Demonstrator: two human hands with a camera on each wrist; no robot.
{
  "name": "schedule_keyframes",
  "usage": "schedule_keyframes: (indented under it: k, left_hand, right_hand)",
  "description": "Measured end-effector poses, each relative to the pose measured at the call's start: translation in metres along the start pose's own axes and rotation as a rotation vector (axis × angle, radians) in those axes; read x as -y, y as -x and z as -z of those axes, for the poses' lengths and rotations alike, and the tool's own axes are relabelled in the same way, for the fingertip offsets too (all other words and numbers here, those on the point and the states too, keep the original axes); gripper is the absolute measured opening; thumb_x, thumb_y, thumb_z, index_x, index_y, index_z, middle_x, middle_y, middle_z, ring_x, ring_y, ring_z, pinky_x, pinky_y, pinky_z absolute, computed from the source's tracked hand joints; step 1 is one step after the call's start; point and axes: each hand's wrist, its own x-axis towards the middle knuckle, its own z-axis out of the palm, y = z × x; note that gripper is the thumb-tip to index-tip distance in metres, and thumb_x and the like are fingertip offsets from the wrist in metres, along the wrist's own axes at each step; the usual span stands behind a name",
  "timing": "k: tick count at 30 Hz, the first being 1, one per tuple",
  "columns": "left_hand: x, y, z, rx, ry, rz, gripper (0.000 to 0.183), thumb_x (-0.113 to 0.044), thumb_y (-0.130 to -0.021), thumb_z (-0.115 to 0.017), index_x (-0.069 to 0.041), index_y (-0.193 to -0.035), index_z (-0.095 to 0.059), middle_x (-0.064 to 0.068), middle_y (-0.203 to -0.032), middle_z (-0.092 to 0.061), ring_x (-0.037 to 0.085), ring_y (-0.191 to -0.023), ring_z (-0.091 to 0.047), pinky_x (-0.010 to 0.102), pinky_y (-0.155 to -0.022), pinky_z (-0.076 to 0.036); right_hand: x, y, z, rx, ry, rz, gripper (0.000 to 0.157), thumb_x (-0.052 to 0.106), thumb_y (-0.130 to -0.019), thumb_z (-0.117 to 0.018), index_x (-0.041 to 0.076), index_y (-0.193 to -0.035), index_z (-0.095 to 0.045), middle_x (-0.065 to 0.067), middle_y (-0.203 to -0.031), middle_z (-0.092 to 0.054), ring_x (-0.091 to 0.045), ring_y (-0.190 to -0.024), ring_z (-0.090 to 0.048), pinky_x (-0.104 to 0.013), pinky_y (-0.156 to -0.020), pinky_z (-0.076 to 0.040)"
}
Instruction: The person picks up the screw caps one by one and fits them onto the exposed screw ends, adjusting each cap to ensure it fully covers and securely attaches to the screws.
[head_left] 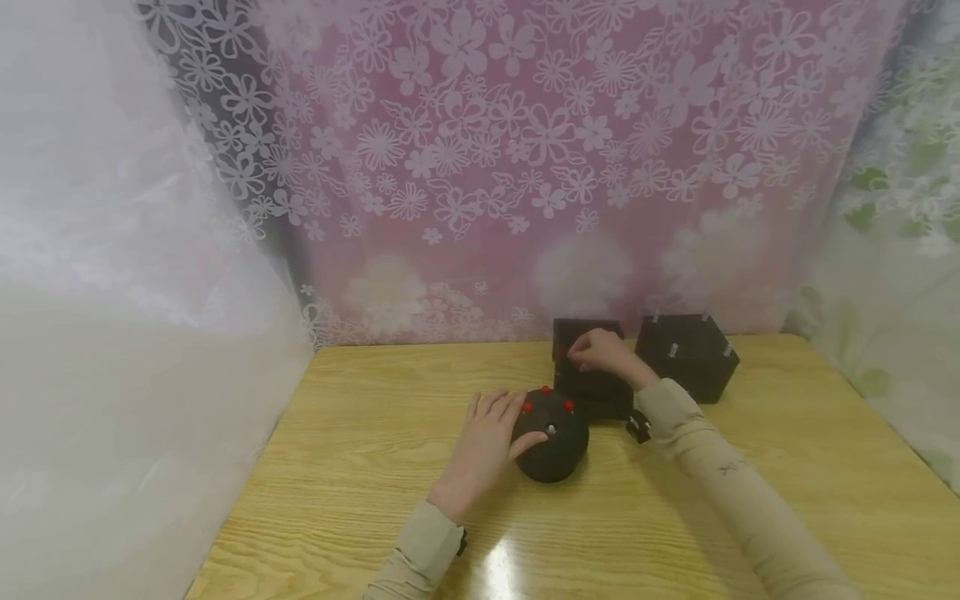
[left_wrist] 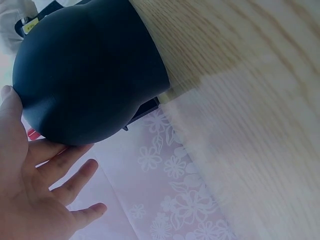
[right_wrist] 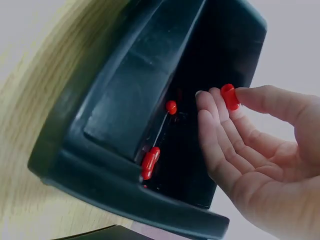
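Observation:
A black rounded ball-like body (head_left: 552, 460) stands on the table, with several red pegs (head_left: 569, 406) and a small pale spot on its top. My left hand (head_left: 483, 446) holds it from the left, thumb across the top and fingers along the far side; the last two fingers are spread free of it in the left wrist view. Over a black open bin (right_wrist: 115, 95), my right hand (right_wrist: 250, 145) pinches a small red peg (right_wrist: 230, 96) between thumb and fingers. Inside that bin lie more red pegs (right_wrist: 150, 163), partly in shadow.
Right of the bin stands a black angular box (head_left: 693, 358) with small clear pieces on its upper edges. A pink flowered curtain (head_left: 480, 167) hangs along the back edge of the wooden table (head_left: 360, 467). White sheeting (head_left: 135, 333) closes off the left side.

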Motion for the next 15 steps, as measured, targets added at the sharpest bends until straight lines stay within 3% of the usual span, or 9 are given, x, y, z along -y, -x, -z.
schedule_keyframes:
  k: [10, 15]
  left_hand:
    - [-0.001, -0.001, 0.002, 0.007, 0.007, -0.003, 0.075, -0.064, -0.088, -0.032, -0.011, -0.14, -0.039, 0.006, -0.137, -0.046, 0.024, -0.13, -0.038, 0.05, -0.111, -0.019]
    - [-0.001, -0.001, 0.001, 0.018, 0.001, -0.004, 0.075, -0.064, -0.088, -0.032, -0.011, -0.14, -0.038, 0.006, -0.138, -0.046, 0.024, -0.13, -0.037, 0.051, -0.11, -0.022]
  right_hand:
    - [0.007, 0.017, 0.008, -0.027, -0.227, 0.013, 0.029, 0.022, -0.09, -0.059, -0.003, -0.104, -0.065, -0.016, -0.092, -0.069, -0.023, -0.078, -0.067, -0.034, -0.07, -0.056]
    - [0.015, 0.031, 0.014, -0.03, -0.283, 0.04, 0.034, 0.024, -0.092, -0.057, -0.004, -0.11, -0.063, -0.018, -0.1, -0.067, -0.027, -0.084, -0.066, -0.038, -0.077, -0.054]
